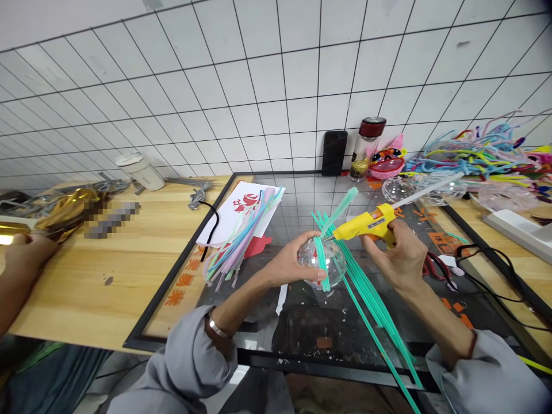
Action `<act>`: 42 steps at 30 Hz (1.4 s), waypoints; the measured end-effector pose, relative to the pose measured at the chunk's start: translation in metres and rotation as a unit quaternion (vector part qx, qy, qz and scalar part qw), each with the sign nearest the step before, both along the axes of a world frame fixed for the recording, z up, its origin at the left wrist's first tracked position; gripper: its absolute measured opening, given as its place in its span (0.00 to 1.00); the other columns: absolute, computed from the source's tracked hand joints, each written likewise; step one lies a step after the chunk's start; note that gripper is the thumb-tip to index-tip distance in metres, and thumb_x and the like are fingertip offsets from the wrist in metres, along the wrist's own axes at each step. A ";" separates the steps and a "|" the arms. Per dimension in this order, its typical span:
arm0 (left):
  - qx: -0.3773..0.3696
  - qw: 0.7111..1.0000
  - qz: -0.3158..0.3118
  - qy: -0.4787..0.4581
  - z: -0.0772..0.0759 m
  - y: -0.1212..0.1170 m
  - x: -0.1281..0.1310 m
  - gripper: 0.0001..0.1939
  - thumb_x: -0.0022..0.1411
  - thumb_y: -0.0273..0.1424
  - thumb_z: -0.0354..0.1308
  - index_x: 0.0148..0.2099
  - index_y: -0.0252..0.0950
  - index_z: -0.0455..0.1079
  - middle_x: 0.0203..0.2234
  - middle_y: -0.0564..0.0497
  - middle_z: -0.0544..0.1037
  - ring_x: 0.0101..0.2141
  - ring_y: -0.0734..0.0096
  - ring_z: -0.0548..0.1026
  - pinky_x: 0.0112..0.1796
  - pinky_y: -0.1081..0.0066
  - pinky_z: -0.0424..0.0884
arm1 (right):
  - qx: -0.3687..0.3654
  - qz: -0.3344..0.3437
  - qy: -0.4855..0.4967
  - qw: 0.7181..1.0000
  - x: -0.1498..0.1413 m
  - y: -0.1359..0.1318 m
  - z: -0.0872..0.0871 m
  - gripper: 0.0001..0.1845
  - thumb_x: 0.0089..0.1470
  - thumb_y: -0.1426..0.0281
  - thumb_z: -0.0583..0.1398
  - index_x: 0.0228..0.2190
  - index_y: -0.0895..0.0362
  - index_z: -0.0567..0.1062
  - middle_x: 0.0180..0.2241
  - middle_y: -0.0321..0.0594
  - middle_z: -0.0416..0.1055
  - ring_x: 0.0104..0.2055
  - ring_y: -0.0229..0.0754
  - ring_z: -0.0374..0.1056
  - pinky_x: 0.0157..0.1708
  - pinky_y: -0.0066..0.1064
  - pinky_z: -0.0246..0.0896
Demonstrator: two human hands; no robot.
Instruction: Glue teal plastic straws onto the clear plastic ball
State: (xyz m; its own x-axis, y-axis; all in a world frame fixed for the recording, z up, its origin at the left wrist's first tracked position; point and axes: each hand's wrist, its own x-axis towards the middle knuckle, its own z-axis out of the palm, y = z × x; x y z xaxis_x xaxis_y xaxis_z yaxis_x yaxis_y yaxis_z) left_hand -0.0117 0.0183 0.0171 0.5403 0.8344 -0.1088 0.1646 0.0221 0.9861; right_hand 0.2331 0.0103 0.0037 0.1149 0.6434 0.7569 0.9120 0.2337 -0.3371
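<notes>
My left hand (pixel 302 261) is closed around a clear plastic ball (pixel 335 264) above the dark tabletop. Several teal pipe cleaners (pixel 321 263) lie side by side across the ball, my thumb near their lower end; a fuzzy teal end (pixel 342 208) sticks up behind. In my right hand (pixel 403 253) is a yellow hot glue gun (pixel 364 224) with a white glue stick (pixel 426 191) jutting from its back. The gun's nozzle is at the upper part of the teal strips; I cannot tell whether it touches. A bundle of teal pipe cleaners (pixel 375 305) lies beneath, reaching the front edge.
Pastel pipe cleaners (pixel 248 233) lie on white paper (pixel 228 207) to the left. A phone (pixel 334 152) and a glass bottle (pixel 365 150) stand by the tiled wall. Colourful pipe cleaners (pixel 474 152) heap up at the right, near a black cable (pixel 495 267). Another person's hand (pixel 30 253) is far left.
</notes>
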 end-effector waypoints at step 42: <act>0.020 0.998 -0.028 0.051 0.001 0.004 -0.005 0.48 0.44 0.40 0.71 0.65 0.36 0.58 0.55 0.43 0.71 0.53 0.51 0.70 0.55 0.57 0.65 | 0.080 0.061 -0.067 0.993 0.008 0.005 -0.003 0.08 0.52 0.65 0.61 0.30 0.55 0.66 0.23 0.33 0.67 0.22 0.36 0.60 0.23 0.29 0.50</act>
State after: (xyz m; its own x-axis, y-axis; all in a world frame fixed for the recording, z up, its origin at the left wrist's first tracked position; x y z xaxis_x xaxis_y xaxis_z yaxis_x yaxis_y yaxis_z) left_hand -0.0166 0.0224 0.0185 0.5736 0.8084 -0.1322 0.2643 -0.0299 0.9640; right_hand 0.2415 0.0151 0.0005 -0.0656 0.5171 0.8534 0.9078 0.3860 -0.1641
